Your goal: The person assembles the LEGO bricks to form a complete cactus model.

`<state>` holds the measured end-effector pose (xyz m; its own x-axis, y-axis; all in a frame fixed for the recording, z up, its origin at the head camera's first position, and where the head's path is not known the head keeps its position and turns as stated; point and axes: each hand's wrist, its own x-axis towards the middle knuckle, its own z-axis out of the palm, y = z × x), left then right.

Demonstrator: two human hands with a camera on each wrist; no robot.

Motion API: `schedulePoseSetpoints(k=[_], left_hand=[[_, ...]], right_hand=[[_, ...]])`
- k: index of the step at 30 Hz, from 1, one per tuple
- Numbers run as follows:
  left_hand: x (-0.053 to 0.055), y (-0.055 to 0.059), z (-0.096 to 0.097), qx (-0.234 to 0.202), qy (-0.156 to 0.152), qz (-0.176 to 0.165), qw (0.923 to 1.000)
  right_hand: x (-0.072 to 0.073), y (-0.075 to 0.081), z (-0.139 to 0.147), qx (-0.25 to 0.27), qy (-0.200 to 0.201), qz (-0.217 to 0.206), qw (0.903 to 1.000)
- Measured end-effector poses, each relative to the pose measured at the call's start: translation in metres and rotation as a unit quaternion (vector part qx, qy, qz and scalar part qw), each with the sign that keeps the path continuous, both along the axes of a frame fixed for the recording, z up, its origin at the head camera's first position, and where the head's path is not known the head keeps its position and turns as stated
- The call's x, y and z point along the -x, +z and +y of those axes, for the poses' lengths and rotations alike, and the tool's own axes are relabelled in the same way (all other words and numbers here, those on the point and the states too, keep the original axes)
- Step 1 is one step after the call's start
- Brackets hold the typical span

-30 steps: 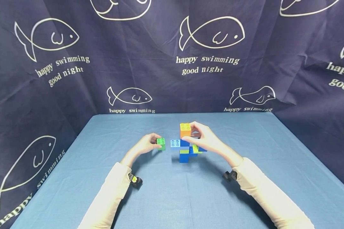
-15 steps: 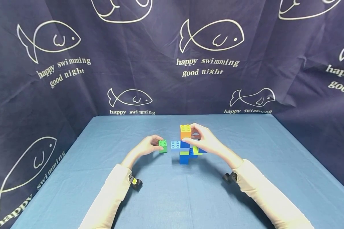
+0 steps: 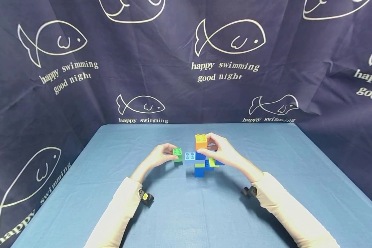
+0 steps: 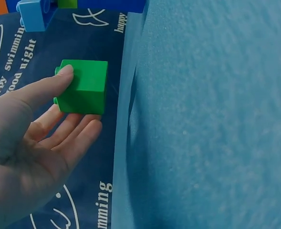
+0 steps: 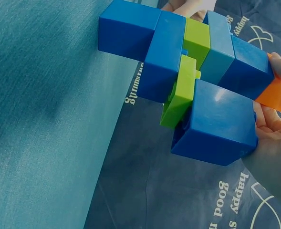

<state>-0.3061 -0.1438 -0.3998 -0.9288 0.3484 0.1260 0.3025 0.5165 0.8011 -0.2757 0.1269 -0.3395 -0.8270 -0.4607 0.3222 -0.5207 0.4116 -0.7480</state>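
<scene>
Between thumb and fingertips my left hand (image 3: 158, 155) pinches a green toy building brick (image 3: 177, 155) (image 4: 85, 90), its studs facing up in the head view. Just right of it stands a built stack of bricks. A light blue brick (image 3: 190, 160) juts left from that stack, apart from the green one. My right hand (image 3: 222, 150) grips the stack near its top, at the orange brick (image 3: 201, 146). The right wrist view shows blue bricks (image 5: 221, 114) and lime bricks (image 5: 179, 90) lower in the stack. Part of the stack is hidden behind the right hand in the head view.
A blue cloth covers the table (image 3: 201, 213). Behind and beside it hangs a dark curtain (image 3: 179, 82) with fish drawings and lettering. Small black devices are strapped at both wrists, such as the left wrist camera (image 3: 147, 198).
The green brick in my left hand has moved right, closer to the light blue brick, dipping slightly and rising again. My right hand and the stack have stayed about where they were.
</scene>
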Motion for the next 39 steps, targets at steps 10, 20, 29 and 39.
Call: schedulePoseSetpoints(k=[10,20,29,39], left_hand=[[-0.001,0.003,0.0,-0.037,0.001,0.002,0.9993],[-0.004,0.007,-0.001,-0.068,-0.006,0.001,0.9977],[-0.01,0.017,0.004,-0.099,-0.014,0.012,0.9949],[-0.012,0.025,0.003,-0.115,-0.001,0.046,0.9923]], right_hand=[[0.0,0.002,-0.001,-0.003,-0.002,-0.001,1.0],[0.0,0.0,-0.001,0.0,0.001,0.007,1.0],[0.0,0.001,-0.001,-0.003,-0.002,-0.011,0.9999],[-0.024,0.028,-0.008,-0.012,-0.007,-0.018,0.9997]])
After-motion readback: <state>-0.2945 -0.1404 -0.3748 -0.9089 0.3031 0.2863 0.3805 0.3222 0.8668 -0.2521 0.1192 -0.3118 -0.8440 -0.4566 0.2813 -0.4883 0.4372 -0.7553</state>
